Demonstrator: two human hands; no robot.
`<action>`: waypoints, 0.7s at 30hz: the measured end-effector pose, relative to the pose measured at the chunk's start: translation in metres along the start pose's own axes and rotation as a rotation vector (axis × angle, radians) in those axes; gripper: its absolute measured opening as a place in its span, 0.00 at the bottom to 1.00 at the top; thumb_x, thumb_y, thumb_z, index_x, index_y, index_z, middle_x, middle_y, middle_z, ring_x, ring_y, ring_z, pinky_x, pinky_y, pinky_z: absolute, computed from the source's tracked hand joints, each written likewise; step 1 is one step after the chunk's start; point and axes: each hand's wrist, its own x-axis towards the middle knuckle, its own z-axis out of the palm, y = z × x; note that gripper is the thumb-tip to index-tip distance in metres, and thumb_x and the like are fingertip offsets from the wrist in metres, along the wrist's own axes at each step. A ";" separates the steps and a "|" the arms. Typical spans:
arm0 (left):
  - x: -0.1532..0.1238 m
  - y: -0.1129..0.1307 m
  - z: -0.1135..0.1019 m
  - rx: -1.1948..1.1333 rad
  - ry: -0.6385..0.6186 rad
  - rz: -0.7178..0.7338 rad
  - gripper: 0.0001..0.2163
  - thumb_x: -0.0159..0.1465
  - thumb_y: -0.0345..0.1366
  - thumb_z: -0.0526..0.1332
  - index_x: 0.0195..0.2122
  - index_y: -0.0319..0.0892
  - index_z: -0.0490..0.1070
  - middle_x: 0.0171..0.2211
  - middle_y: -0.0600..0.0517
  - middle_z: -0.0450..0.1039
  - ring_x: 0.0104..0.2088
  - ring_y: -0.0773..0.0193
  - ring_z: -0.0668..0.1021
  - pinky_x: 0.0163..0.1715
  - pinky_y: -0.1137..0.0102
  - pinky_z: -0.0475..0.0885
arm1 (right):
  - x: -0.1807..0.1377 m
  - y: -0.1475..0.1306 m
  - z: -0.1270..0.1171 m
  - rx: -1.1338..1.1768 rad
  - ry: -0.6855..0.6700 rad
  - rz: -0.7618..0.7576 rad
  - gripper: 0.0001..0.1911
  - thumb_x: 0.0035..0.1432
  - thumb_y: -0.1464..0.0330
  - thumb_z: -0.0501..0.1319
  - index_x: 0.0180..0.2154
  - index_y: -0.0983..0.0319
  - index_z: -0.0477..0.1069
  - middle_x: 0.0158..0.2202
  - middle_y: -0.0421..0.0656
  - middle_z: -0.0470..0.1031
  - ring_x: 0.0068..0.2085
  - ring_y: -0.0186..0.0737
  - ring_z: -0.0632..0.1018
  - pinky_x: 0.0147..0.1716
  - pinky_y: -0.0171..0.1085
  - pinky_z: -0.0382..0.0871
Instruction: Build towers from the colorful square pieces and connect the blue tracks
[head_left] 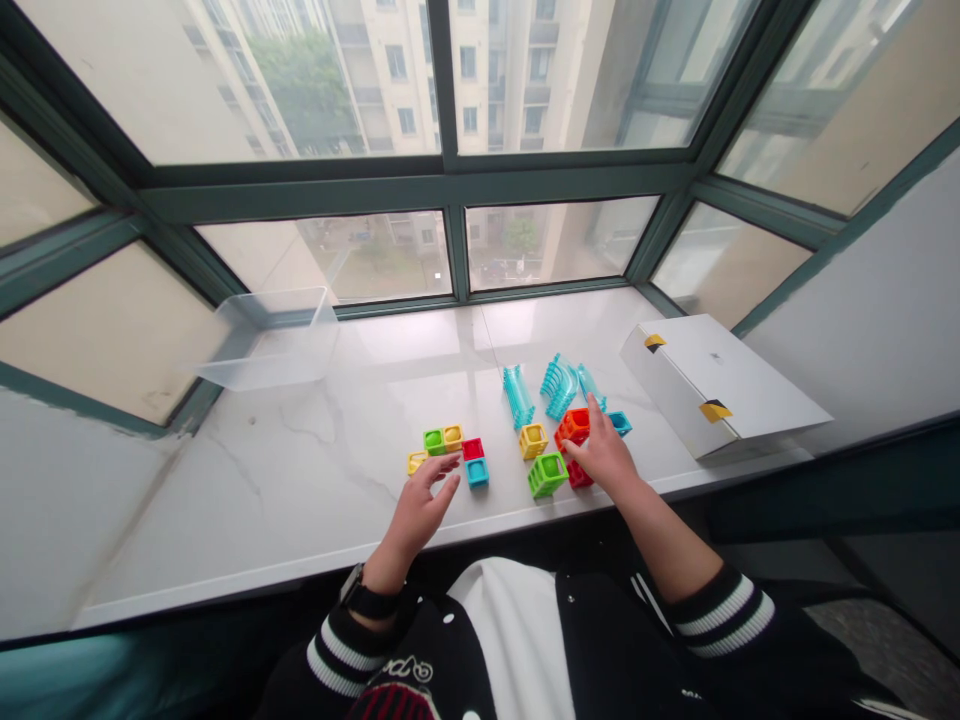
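Small coloured toy cubes lie on a white marble window sill point(315, 470). My left hand point(420, 505) rests open, its fingertips touching a joined row of yellow, green and yellow cubes point(442, 440), beside a red cube on a blue cube point(475, 462). My right hand point(604, 455) lies over a red cube point(577, 474), fingers bent, index finger stretched past an orange cube point(574, 424). A green cube point(547, 474) sits just left of it, and a yellow cube point(533, 440) behind that. Whether the right hand grips anything is hidden.
Several turquoise ribbed track pieces point(559, 385) lie behind the cubes. A white cardboard box point(712, 385) sits at the right of the sill. A clear plastic tub point(270, 340) stands at the back left. Windows enclose the sill on three sides.
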 end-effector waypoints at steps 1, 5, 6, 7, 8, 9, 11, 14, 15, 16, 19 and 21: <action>0.000 -0.002 -0.003 0.025 0.018 0.001 0.16 0.73 0.44 0.60 0.58 0.48 0.75 0.55 0.46 0.79 0.54 0.54 0.81 0.55 0.56 0.78 | -0.003 0.001 -0.005 0.011 0.006 -0.004 0.51 0.61 0.58 0.66 0.77 0.59 0.44 0.67 0.58 0.67 0.64 0.63 0.73 0.60 0.57 0.71; -0.001 -0.017 -0.017 0.195 0.109 0.032 0.15 0.72 0.42 0.59 0.57 0.48 0.75 0.54 0.46 0.78 0.56 0.52 0.79 0.59 0.53 0.75 | -0.013 0.003 -0.024 0.034 0.077 -0.028 0.50 0.60 0.55 0.66 0.76 0.59 0.47 0.65 0.58 0.70 0.64 0.65 0.73 0.62 0.61 0.69; -0.001 -0.023 -0.020 0.258 0.138 0.036 0.15 0.72 0.41 0.59 0.57 0.48 0.75 0.54 0.45 0.78 0.56 0.51 0.79 0.60 0.52 0.74 | -0.015 0.002 -0.029 0.041 0.110 -0.044 0.48 0.61 0.55 0.66 0.75 0.59 0.49 0.64 0.57 0.71 0.63 0.65 0.73 0.63 0.62 0.69; -0.001 -0.029 -0.024 0.325 0.167 0.033 0.16 0.71 0.40 0.59 0.58 0.47 0.75 0.54 0.45 0.77 0.57 0.50 0.78 0.62 0.50 0.73 | -0.017 0.001 -0.033 0.053 0.147 -0.065 0.47 0.61 0.56 0.65 0.75 0.59 0.50 0.63 0.56 0.72 0.63 0.64 0.73 0.63 0.62 0.69; -0.001 -0.037 -0.027 0.392 0.190 0.024 0.17 0.69 0.39 0.60 0.58 0.46 0.74 0.55 0.44 0.76 0.57 0.48 0.77 0.62 0.48 0.72 | -0.019 -0.001 -0.035 0.071 0.185 -0.092 0.45 0.62 0.57 0.65 0.74 0.59 0.52 0.63 0.56 0.73 0.63 0.63 0.73 0.63 0.62 0.68; -0.001 -0.045 -0.028 0.453 0.207 0.010 0.19 0.68 0.38 0.60 0.59 0.45 0.74 0.56 0.43 0.75 0.58 0.46 0.76 0.63 0.47 0.71 | -0.020 -0.003 -0.038 0.095 0.222 -0.124 0.43 0.62 0.58 0.64 0.74 0.58 0.53 0.62 0.55 0.73 0.62 0.61 0.74 0.64 0.61 0.68; 0.000 -0.060 -0.029 0.546 0.207 -0.015 0.22 0.66 0.37 0.61 0.61 0.43 0.72 0.58 0.40 0.73 0.60 0.44 0.75 0.64 0.46 0.70 | -0.022 -0.011 -0.039 0.151 0.282 -0.191 0.40 0.64 0.60 0.63 0.73 0.57 0.56 0.61 0.53 0.74 0.61 0.58 0.75 0.64 0.60 0.69; 0.002 -0.076 -0.023 0.635 0.157 -0.028 0.24 0.66 0.37 0.62 0.63 0.41 0.70 0.63 0.38 0.70 0.63 0.42 0.73 0.65 0.47 0.69 | -0.026 -0.024 -0.038 0.216 0.326 -0.273 0.35 0.65 0.62 0.62 0.71 0.56 0.58 0.59 0.51 0.77 0.60 0.56 0.76 0.63 0.59 0.70; 0.003 -0.078 -0.020 0.661 0.140 -0.026 0.24 0.66 0.37 0.63 0.64 0.40 0.69 0.64 0.37 0.69 0.63 0.41 0.72 0.65 0.47 0.69 | -0.027 -0.029 -0.037 0.234 0.334 -0.291 0.34 0.66 0.63 0.62 0.71 0.56 0.59 0.58 0.50 0.77 0.60 0.55 0.76 0.63 0.59 0.71; 0.004 -0.080 -0.016 0.688 0.127 -0.022 0.24 0.66 0.37 0.63 0.64 0.40 0.69 0.64 0.36 0.69 0.64 0.41 0.72 0.65 0.47 0.69 | -0.028 -0.033 -0.035 0.252 0.343 -0.304 0.33 0.66 0.63 0.62 0.70 0.56 0.60 0.58 0.50 0.77 0.60 0.55 0.76 0.63 0.59 0.71; 0.009 -0.078 -0.005 0.755 0.118 0.003 0.23 0.68 0.37 0.63 0.64 0.40 0.69 0.64 0.35 0.69 0.63 0.40 0.72 0.64 0.46 0.70 | -0.032 -0.039 -0.032 0.296 0.364 -0.323 0.31 0.67 0.65 0.60 0.69 0.56 0.60 0.60 0.52 0.75 0.61 0.55 0.75 0.64 0.59 0.71; 0.012 -0.074 0.000 0.786 0.123 0.007 0.22 0.68 0.36 0.62 0.64 0.41 0.69 0.63 0.35 0.71 0.62 0.41 0.73 0.62 0.47 0.71 | -0.034 -0.038 -0.031 0.315 0.367 -0.318 0.30 0.68 0.66 0.59 0.69 0.56 0.60 0.61 0.53 0.73 0.62 0.55 0.75 0.64 0.59 0.70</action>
